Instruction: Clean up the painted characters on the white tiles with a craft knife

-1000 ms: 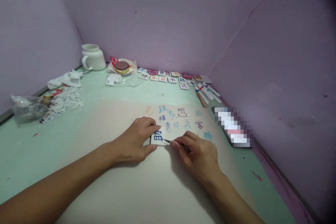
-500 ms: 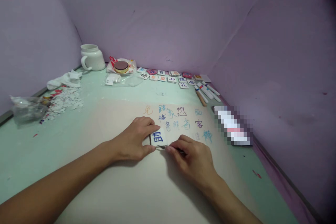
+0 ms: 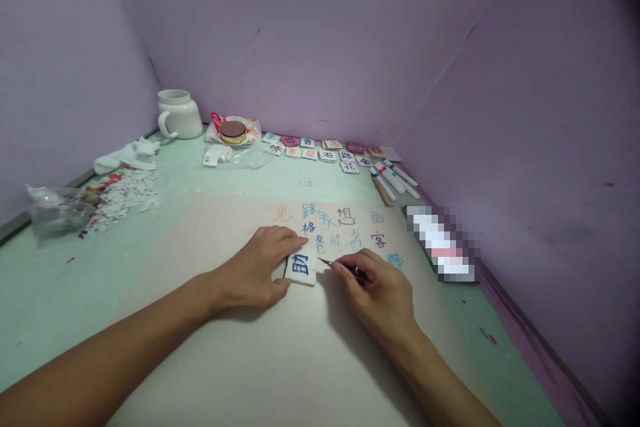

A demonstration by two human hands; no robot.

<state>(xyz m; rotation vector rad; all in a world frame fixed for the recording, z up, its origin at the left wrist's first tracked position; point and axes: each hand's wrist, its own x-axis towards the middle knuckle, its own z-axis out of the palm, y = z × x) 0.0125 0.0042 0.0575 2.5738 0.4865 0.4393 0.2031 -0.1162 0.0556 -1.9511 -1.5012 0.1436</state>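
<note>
Two hands work: left (image 3: 260,267) pinches a tile (image 3: 301,268), right (image 3: 380,290) grips a blade (image 3: 327,262).

- The desk (image 3: 45,307) has a pale green top.
- A big beige sheet (image 3: 260,360) with coloured characters lies in the middle.
- A white mug (image 3: 179,114) stands at the far left corner.
- Small character tiles (image 3: 320,149) lie in rows along the far edge, markers (image 3: 395,178) just beside them.
- Paper scraps (image 3: 125,192) lie at the left.
</note>
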